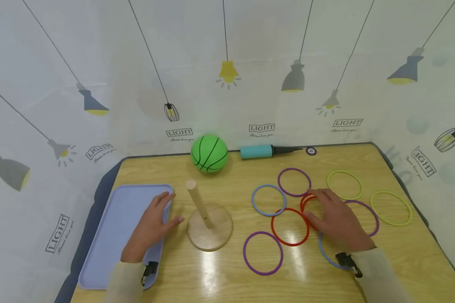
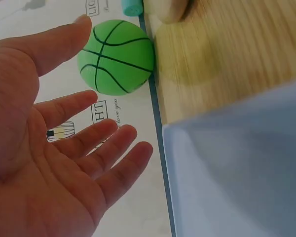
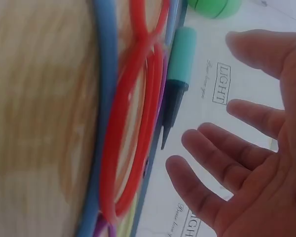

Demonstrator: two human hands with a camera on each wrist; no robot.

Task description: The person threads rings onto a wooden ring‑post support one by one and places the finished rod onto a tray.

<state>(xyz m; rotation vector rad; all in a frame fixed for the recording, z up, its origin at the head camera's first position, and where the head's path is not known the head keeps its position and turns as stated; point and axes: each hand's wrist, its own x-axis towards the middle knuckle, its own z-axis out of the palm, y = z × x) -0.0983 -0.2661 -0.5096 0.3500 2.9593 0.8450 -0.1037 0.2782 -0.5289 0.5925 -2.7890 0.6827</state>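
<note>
My left hand [image 1: 151,225], fingers spread and holding nothing, hovers over the right edge of the lavender tray [image 1: 117,227]. Just right of it stands a wooden peg [image 1: 200,204] on a round base [image 1: 221,227], with no ring on it. My right hand [image 1: 337,221] hovers with loose fingers above several thin rings and partly hides some of them. Nearest to its fingertips are overlapping red rings [image 3: 108,148]. Another red ring [image 1: 290,245] lies to their left, beside a light blue ring [image 1: 252,200]. In the right wrist view the palm holds nothing.
A green ball [image 1: 210,153] sits at the back edge, with a teal hand pump [image 1: 256,152] and a small dark disc [image 1: 311,151] to its right. Purple rings [image 1: 263,274] and yellow-green rings [image 1: 410,210] lie about the right half. Printed cloth walls enclose the table.
</note>
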